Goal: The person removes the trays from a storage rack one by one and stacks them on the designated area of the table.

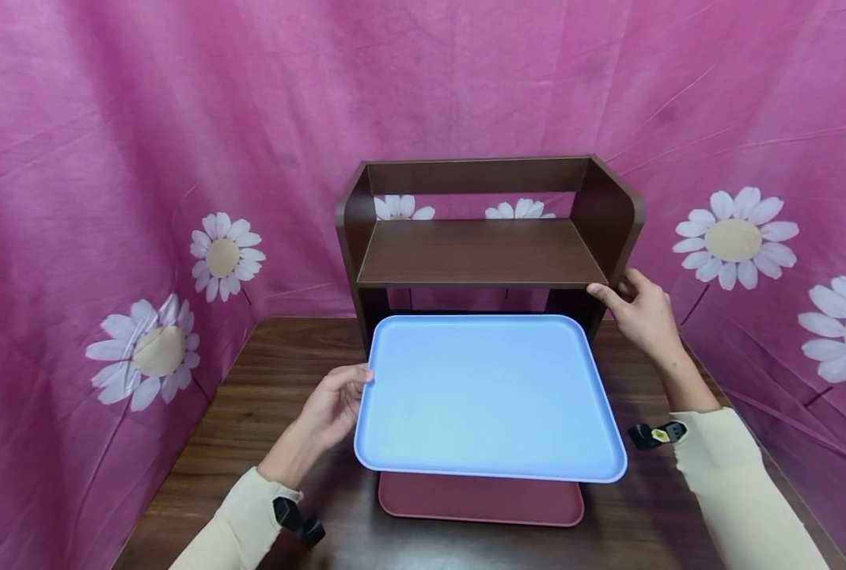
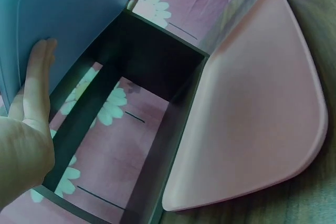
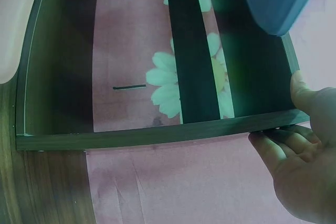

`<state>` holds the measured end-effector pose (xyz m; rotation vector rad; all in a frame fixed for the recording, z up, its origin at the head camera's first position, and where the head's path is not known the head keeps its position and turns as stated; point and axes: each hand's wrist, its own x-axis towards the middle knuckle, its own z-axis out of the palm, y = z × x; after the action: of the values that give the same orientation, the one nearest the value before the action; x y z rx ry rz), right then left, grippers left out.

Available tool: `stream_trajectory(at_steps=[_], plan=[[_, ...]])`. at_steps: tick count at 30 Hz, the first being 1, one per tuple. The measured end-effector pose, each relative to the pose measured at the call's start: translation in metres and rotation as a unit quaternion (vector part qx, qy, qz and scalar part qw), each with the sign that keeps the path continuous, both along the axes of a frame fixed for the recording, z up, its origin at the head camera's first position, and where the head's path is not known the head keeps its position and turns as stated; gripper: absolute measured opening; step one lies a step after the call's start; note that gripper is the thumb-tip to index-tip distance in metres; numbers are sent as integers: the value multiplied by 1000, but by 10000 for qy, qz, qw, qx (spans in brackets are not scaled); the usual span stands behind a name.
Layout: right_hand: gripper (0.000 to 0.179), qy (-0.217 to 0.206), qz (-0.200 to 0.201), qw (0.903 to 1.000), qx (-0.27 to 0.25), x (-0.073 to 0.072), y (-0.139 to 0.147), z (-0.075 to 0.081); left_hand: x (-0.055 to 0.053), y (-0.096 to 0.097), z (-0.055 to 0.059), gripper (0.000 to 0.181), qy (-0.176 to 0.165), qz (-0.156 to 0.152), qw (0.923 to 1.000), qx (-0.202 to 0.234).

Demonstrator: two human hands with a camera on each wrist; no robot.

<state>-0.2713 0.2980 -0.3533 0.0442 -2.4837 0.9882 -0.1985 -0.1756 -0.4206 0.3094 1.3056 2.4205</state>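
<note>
A light blue tray point(image 1: 490, 396) is held up in front of a dark brown two-tier desktop shelf point(image 1: 479, 249). My left hand point(image 1: 333, 405) holds the tray by its left edge, thumb at the rim. In the left wrist view, the fingers point(image 2: 38, 80) of that hand lie along the tray's underside. With my right hand point(image 1: 646, 313) I grip the shelf's right side panel, thumb on the front edge and fingers round the outside. Below the blue tray a red tray point(image 1: 479, 500) lies on the table, its back part hidden in the head view.
The shelf stands on a wood-grain table point(image 1: 273, 380) near its back edge. Behind and on both sides hangs a pink curtain point(image 1: 287, 119) with large white daisies. Through the open back of the shelf the curtain shows.
</note>
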Motion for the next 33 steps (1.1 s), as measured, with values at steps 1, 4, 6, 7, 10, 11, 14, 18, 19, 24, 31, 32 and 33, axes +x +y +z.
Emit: stream_trajectory(at_steps=[1,4,6,7,10,11,14,18,19,24,31,32,33], plan=[[49,4,4,10000,-5,0,0,0,1,0,-1,41,-17,-8,10000,2],[49,16,19,10000,-15,1,0,0,2,0,-6,42,-50,-35,10000,16],[48,29,27,10000,-23,2,-1,0,3,0,-10,43,-55,-34,10000,40],[48,39,31,10000,-29,2,-1,0,3,0,-12,43,-53,-39,10000,45],[47,54,31,10000,-34,2,-1,-1,3,0,-19,43,-13,-76,9999,76],[47,62,26,10000,-34,2,0,-1,3,0,-22,43,1,-82,9999,68],[48,50,14,10000,-34,2,0,-2,3,1,-29,43,20,-83,10000,33],[49,40,40,10000,-63,1,0,-2,4,2,-40,43,-42,-18,10000,-49],[49,39,56,10000,-70,1,0,-2,4,2,-42,43,-72,-7,9999,-74],[47,89,101,9999,-55,2,0,-1,5,2,-52,43,-166,-24,9996,-208],[47,90,142,9998,-110,2,-1,-3,7,2,-62,41,-242,-71,9990,-373],[47,83,142,9998,-119,2,-1,-3,7,2,-63,40,-273,-73,9988,-408],[47,81,139,9998,-120,2,0,-3,7,2,-65,40,-300,-75,9985,-442]])
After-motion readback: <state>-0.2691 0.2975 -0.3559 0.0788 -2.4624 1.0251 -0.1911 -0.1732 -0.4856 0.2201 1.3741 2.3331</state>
